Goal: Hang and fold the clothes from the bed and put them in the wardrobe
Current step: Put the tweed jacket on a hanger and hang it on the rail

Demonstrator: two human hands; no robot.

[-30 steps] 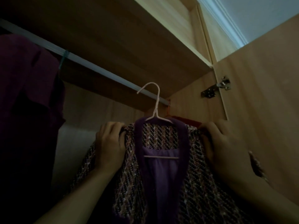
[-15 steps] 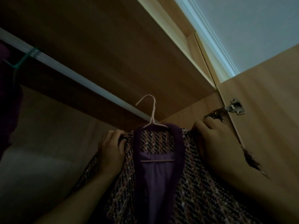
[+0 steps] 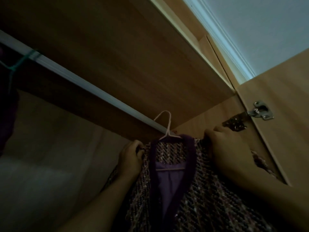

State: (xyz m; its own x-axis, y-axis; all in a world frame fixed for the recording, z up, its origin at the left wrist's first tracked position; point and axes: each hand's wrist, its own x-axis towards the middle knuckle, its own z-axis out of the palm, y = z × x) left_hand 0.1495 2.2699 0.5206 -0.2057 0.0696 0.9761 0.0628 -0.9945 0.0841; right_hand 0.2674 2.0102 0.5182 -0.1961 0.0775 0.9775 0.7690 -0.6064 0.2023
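A tweed jacket [image 3: 209,195] with purple trim and purple lining hangs on a pale pink hanger [image 3: 165,126] inside the wardrobe. The hanger's hook rises in front of the white clothes rail [image 3: 80,81] near its right end; whether it sits over the rail I cannot tell. My left hand [image 3: 131,159] grips the jacket's left shoulder. My right hand [image 3: 229,151] grips the right shoulder, close to the wardrobe's side wall.
A wooden shelf [image 3: 125,52] runs just above the rail. A dark purple garment [image 3: 7,114] hangs on a green hanger [image 3: 18,62] at the rail's far left. The open wardrobe door [image 3: 284,131] with a metal hinge [image 3: 260,111] stands at the right.
The view has tilted up and to the right. Both hands have kept their grip on the jacket's shoulders, and the hanger's hook has risen closer to the rail's right end.
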